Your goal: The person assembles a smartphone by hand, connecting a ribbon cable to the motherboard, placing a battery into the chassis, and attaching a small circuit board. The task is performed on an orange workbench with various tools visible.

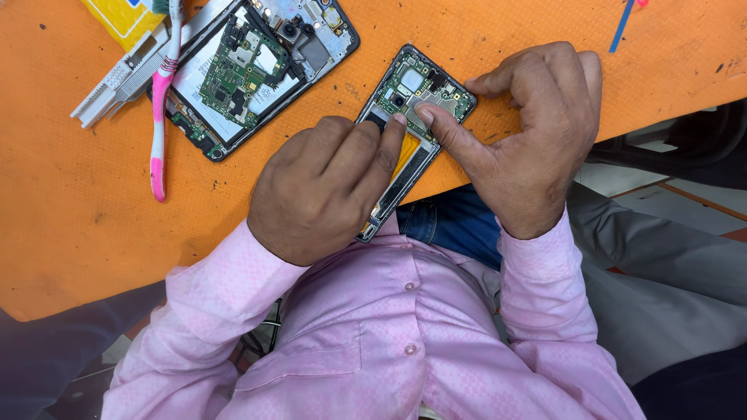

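An opened phone [416, 87] with its back off lies tilted at the near edge of the orange table [78, 218]; its green circuit board and a yellow strip show. My left hand [327, 187] lies over the phone's lower half, fingertips pressed on its middle. My right hand [529, 132] grips the phone's upper end, thumb tip on the board and index finger curled at the top right corner. The phone's lower end pokes out under my left hand, over my lap.
A second, larger opened phone [257, 70] lies at the back left with its board exposed. A pink and white toothbrush [159, 109] and a white plastic tool [117, 78] lie beside it. A yellow object [124, 17] and a blue stick [622, 27] sit at the far edge.
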